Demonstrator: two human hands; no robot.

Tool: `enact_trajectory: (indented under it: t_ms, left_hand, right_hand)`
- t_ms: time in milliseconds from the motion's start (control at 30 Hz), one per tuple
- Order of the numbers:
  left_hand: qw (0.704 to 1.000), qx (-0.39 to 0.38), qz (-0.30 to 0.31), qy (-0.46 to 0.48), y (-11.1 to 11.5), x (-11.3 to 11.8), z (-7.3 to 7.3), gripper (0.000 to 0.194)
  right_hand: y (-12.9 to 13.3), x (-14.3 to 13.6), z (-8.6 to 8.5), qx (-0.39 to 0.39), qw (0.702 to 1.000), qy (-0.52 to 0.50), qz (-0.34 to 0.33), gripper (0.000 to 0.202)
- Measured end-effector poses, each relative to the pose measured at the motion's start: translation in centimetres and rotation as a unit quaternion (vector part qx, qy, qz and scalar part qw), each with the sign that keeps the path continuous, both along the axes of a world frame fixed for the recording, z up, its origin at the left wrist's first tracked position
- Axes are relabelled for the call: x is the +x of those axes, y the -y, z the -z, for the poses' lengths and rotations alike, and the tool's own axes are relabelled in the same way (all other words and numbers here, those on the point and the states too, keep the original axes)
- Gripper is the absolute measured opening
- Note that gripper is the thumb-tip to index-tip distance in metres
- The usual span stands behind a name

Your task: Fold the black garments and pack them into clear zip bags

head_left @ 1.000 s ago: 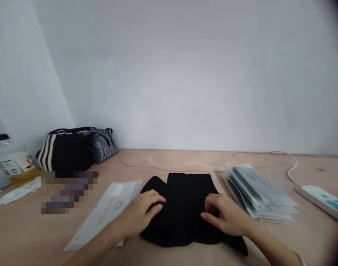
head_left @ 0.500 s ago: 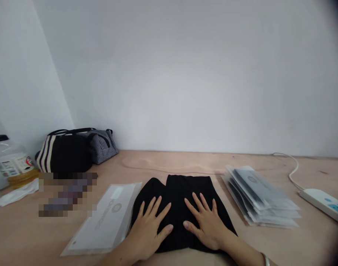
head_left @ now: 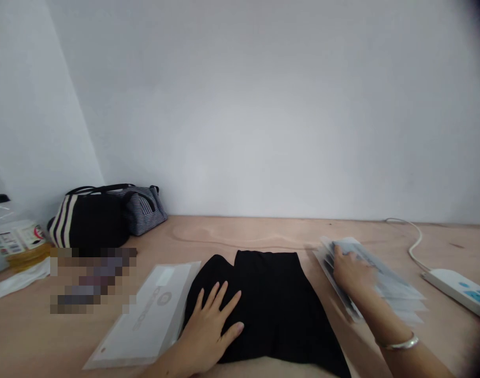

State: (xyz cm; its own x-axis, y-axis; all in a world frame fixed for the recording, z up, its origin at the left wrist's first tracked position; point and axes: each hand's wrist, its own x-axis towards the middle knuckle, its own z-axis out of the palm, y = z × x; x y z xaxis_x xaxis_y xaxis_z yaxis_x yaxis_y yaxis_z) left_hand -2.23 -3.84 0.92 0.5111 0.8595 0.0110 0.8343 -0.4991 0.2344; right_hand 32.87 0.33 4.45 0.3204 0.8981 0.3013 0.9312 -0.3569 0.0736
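Observation:
A black garment (head_left: 271, 304), like shorts with two legs, lies spread on the table before me. On its left part my left hand (head_left: 208, 328) rests flat, fingers spread. My right hand (head_left: 352, 270) is over the stack of clear plastic bags (head_left: 401, 296) to the right of the garment; its fingers are smeared by motion, and whether they grip a bag is hidden. Dark folded contents show inside the bags. Left of the garment lies a flat frosted plastic bag (head_left: 145, 315) with a round printed logo, its edge close to my left hand.
A white power strip (head_left: 460, 291) with a cable sits at the far right. Black and striped bags (head_left: 102, 218) stand at the back left, near a bottle of yellow liquid (head_left: 19, 244) and white tissue (head_left: 21, 281). A white wall (head_left: 263, 115) borders the wooden table (head_left: 240, 231).
My right hand has left the garment and moved right onto the stack of plastic bags. My left hand stays flat on the garment. The garment's lower right corner now spreads further out.

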Motion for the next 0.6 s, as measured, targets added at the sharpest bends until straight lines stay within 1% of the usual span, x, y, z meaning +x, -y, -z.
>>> enact_trajectory:
  t_ms: [100, 133, 233, 300, 367, 433, 467, 533, 600]
  left_hand:
    - [1.0, 0.005, 0.002, 0.002, -0.1, -0.1, 0.3, 0.053]
    - [1.0, 0.008, 0.003, 0.001, -0.1, -0.1, 0.4, 0.054]
    - [1.0, 0.013, 0.0, 0.001, -0.2, -0.1, 0.6, 0.054]
    - [1.0, 0.017, -0.013, 0.015, -0.2, -0.1, 0.3, 0.054]
    - [0.997, 0.03, -0.043, 0.056, -0.3, -0.1, -0.5, 0.052]
    - [0.986, 0.05, -0.085, 0.133, -0.5, -0.2, -1.6, 0.05]
    - [0.976, 0.06, -0.104, 0.181, -0.7, -0.3, -2.1, 0.048]
    - [0.949, 0.07, -0.134, 0.278, -1.1, -0.7, -3.0, 0.046]
    - [0.924, 0.064, -0.149, 0.346, -1.5, -1.2, -3.5, 0.044]
  right_hand:
    - [0.4, -0.5, 0.1, 0.022, 0.996, 0.066, 0.055, 0.038]
    - [0.6, -0.7, -0.1, 0.036, 0.995, 0.08, 0.052, 0.038]
    - [0.7, -1.5, -0.8, 0.077, 0.994, 0.081, 0.021, 0.038]
    - [0.6, -2.3, -1.2, 0.09, 0.994, 0.057, -0.03, 0.04]
    - [0.5, -3.5, -1.3, 0.095, 0.989, 0.019, -0.114, 0.044]
    - [0.4, -5.3, -1.1, 0.094, 0.967, -0.029, -0.234, 0.049]
    - [0.4, -6.4, -0.9, 0.089, 0.948, -0.054, -0.3, 0.05]
    - [0.6, -8.6, -0.3, 0.078, 0.897, -0.096, -0.424, 0.05]
    - [0.9, -10.7, 0.3, 0.059, 0.843, -0.122, -0.52, 0.042]
